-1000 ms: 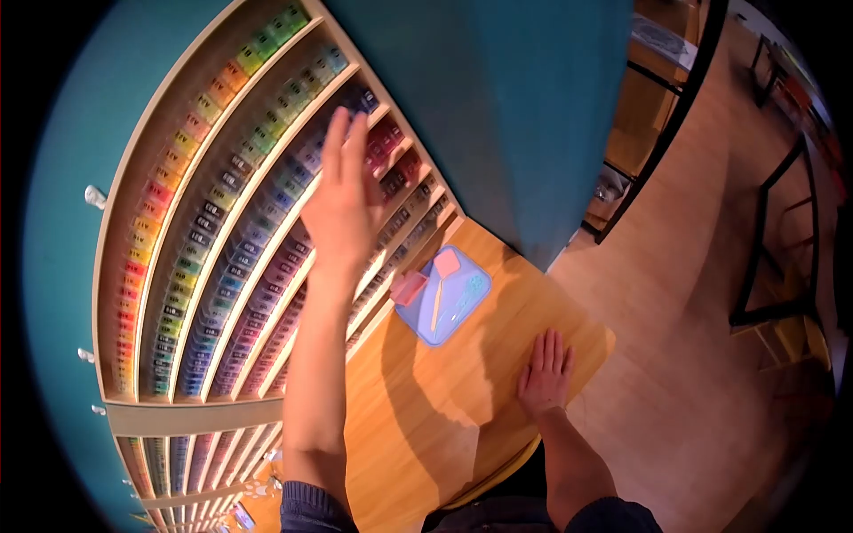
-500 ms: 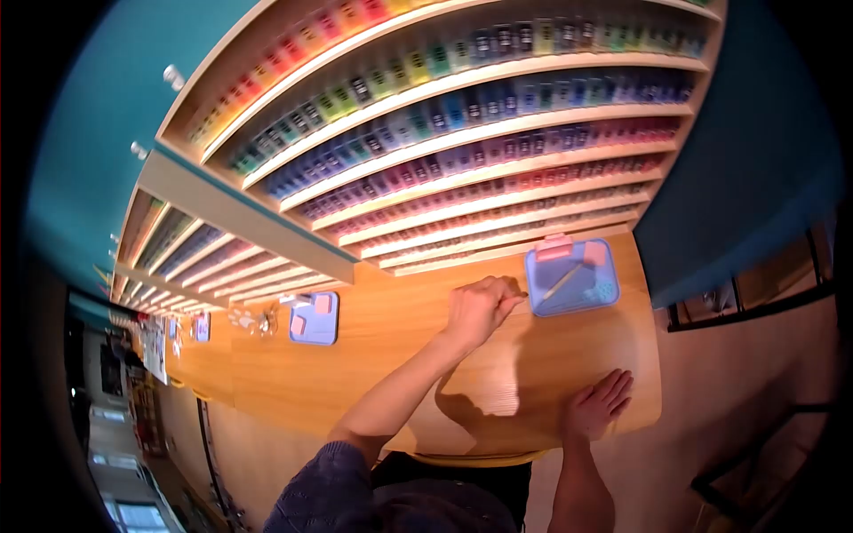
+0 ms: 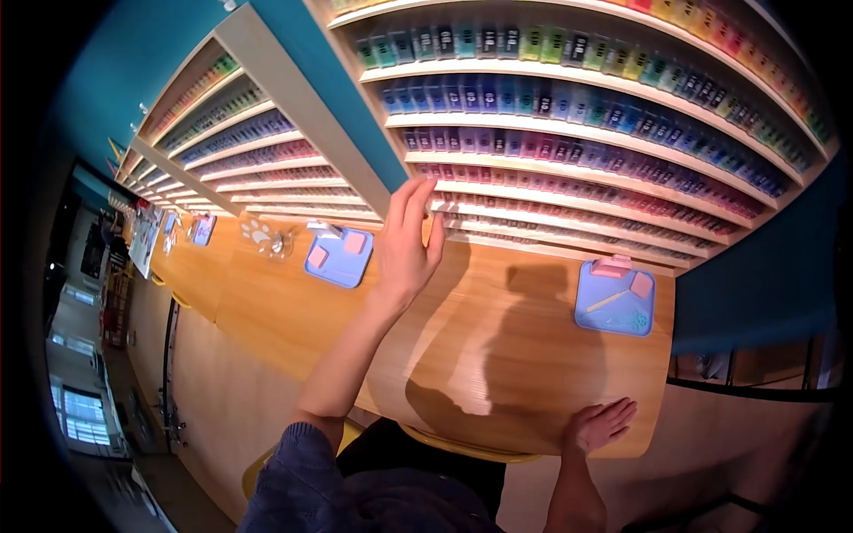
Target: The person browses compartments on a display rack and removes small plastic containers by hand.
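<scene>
My left hand (image 3: 407, 244) is raised in front of the lower left end of the large bead shelf (image 3: 551, 160), fingers apart and holding nothing. My right hand (image 3: 604, 425) lies palm down with fingers stretched near the right edge of the wooden table (image 3: 498, 355). Beyond it, a blue tray (image 3: 615, 322) holds a pink square (image 3: 641, 284), a pink box (image 3: 611, 266), a thin pale stick (image 3: 607, 302) and small teal pieces (image 3: 637, 320). Rows of labelled clear containers, sorted by colour, fill the shelf.
Left of my left hand, a second blue tray (image 3: 342, 268) carries pink squares. Farther left are a white paw-shaped item (image 3: 255, 232), a clear object (image 3: 280, 244) and another tray (image 3: 203, 230). A second shelf (image 3: 342, 188) lines the wall; a yellow chair (image 3: 258, 471) is below.
The view has swung left along the table. My left hand came down from the shelf, closed loosely above the table, then rose and opened. My right hand stays at the table's right edge.
</scene>
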A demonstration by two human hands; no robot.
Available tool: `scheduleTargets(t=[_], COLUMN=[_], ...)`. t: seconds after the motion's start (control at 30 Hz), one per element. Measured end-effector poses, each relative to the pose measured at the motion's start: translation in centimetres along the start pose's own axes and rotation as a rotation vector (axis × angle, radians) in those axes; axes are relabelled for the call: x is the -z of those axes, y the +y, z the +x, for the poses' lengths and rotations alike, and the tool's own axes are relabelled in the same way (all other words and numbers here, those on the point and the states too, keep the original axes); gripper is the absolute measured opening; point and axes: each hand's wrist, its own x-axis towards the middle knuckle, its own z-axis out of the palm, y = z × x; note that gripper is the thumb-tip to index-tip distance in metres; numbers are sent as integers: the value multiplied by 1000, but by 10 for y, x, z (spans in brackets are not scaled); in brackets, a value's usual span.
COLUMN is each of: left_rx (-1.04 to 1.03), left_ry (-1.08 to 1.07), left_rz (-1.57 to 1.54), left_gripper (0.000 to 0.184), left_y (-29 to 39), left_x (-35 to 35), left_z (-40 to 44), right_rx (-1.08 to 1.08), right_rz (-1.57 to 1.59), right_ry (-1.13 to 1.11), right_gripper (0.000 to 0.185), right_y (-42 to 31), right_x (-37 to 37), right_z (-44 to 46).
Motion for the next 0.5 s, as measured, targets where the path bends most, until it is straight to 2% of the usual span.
scheduleTargets(t=[0.07,0.13,0.17,0.3,0.5], left_rx=[-33,-140,-116,19,-10], left_ry=[43,48,30,-86,-28], left_rz=[28,153,170,261,249], left_gripper=[56,68,73,74,73], left_y=[0,-1,-4,-12,-21], left_x=[8,13,11,4,0], left_z=[18,36,42,54,50], right_rx=[32,4,11,4,-5], right_rz=[1,-43,-45,-59,-74], right_ry=[48,-34,-27,-36,-69], right_gripper=[64,64,64,63,63], right_y=[1,-1,-2,-4,-8], right_x=[0,6,8,12,19], right_z=[0,1,1,2,3])
